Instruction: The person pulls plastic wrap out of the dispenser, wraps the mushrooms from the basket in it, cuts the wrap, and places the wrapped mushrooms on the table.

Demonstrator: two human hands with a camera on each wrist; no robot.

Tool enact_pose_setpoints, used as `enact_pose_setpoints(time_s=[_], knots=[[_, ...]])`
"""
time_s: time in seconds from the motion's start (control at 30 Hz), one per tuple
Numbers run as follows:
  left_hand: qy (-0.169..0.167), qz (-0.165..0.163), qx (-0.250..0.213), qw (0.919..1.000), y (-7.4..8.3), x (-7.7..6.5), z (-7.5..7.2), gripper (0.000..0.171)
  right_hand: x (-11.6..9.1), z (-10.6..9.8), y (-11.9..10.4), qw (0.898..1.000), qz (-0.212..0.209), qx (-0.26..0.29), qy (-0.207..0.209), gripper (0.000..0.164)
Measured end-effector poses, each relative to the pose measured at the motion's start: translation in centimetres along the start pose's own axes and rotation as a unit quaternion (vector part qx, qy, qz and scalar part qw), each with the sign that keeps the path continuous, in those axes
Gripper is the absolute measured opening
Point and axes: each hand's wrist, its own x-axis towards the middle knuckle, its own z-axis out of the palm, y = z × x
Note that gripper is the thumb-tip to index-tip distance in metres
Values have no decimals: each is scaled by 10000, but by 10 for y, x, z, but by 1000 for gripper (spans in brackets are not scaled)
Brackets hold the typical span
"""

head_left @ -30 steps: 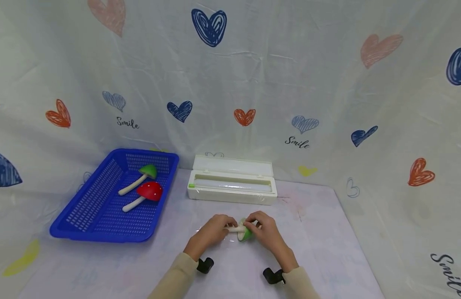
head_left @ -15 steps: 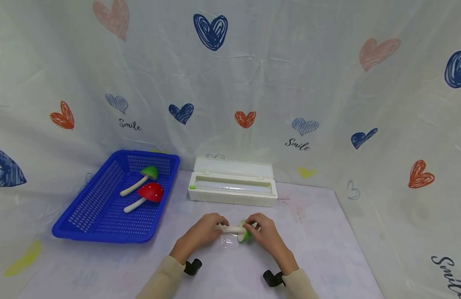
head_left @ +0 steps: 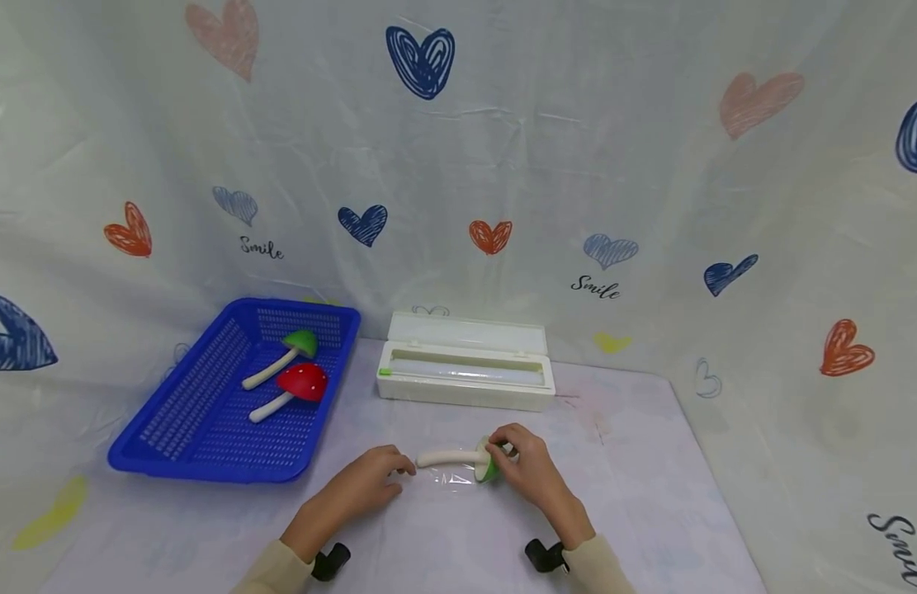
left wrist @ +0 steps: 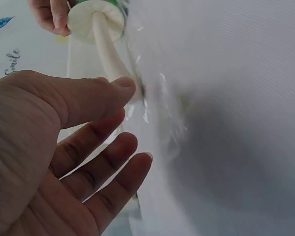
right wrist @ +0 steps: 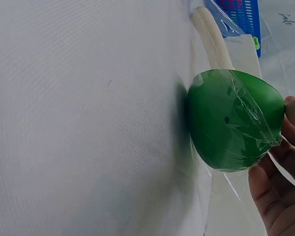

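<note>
A toy mushroom with a green cap and white stem [head_left: 451, 457] lies on its side on the table, stem toward the left. Clear plastic film [head_left: 452, 476] lies under the stem and, in the right wrist view, covers the green cap [right wrist: 231, 123] in creases. My right hand [head_left: 531, 464] pinches the cap's edge and film between thumb and fingers. Beside the stem's end is my left hand [head_left: 361, 483], fingers loosely bent and apart. In the left wrist view its thumb [left wrist: 101, 98] overlaps the stem end.
Behind the hands stands a white cling film box [head_left: 465, 392], lid up, with a roll inside. At left, a blue plastic basket [head_left: 198, 472] holds a green toy mushroom [head_left: 300, 342] and a red one [head_left: 302, 382]. A heart-printed curtain [head_left: 503, 148] surrounds the table.
My left hand has let go of the stem and drawn back to the left, leaving the stem's whole length in view. My right hand stays at the cap.
</note>
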Motion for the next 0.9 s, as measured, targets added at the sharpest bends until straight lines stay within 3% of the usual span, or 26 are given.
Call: enact_pose_setpoints(time_s=[0.3,0.5,0.7,0.9], knots=[[-70,-126,425,9990,-13,-19,0,17,-1,-1,2,9999,90,-137,-8,9],[-33,43,484,9988,-19,-18,2,13,-1,1,3,9999,29,-154,39,9],[165,355,1018,9940,-21,-14,2,15,-1,1,2,9998,204,-65,-57,7],[168,264,996,9945,-16,-10,-6,16,1,3,0,10000,63,-40,12,8]])
